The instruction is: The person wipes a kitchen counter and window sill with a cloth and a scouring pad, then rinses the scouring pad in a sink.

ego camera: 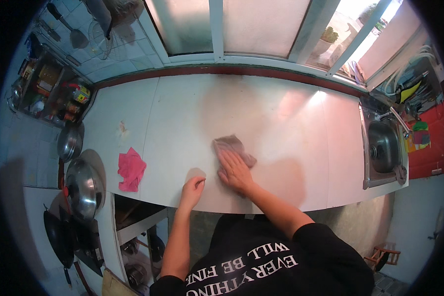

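Under my right hand (236,171) lies a crumpled greyish-mauve cloth (248,159), pressed flat against the white countertop (177,122) near its middle. The palm faces down and the fingers point away from me over the cloth. My left hand (193,188) hovers at or rests near the counter's front edge, its fingers curled and no object visible in it; whether it touches the surface is unclear. To its left a pink cloth (131,169) lies spread with folds on the counter.
A steel sink (384,147) with a tap (399,120) is set into the right end. Metal lids (83,188) and a black pan (58,236) hang at the left, below a rack of jars (50,88). Sliding windows (259,27) line the back. A small wooden stool (383,256) stands lower right.
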### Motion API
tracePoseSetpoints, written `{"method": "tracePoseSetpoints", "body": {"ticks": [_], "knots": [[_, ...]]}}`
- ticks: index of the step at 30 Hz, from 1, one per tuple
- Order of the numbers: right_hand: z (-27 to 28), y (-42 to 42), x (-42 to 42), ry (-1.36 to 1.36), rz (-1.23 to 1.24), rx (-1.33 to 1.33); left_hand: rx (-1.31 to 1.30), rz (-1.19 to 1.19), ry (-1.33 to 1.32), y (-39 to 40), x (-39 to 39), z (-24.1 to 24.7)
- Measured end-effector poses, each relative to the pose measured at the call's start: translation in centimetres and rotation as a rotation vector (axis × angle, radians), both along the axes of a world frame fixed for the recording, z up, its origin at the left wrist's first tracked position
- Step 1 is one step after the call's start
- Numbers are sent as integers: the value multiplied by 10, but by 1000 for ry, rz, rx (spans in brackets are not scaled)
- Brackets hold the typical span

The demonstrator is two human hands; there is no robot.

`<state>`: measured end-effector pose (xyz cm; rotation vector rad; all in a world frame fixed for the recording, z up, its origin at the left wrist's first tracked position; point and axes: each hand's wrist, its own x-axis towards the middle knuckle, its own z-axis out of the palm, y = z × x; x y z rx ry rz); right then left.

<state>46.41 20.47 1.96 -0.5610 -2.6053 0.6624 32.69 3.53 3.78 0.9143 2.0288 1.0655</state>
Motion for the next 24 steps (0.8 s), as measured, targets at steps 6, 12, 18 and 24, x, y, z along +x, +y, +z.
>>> {"method": "tracePoseSetpoints", "body": {"ticks": [6,12,18,24], "knots": [[28,133,-19,-182,-162,149,-27,70,-132,-5,-11,-18],[-8,225,93,-192,-585,147,-46,112,-150,-1,-2,-30],[-58,265,31,-196,-801,239,-92,68,-101,5,23,-18],[-52,201,-84,-7,-327,197,-133,79,-19,-6,34,-4]]}}
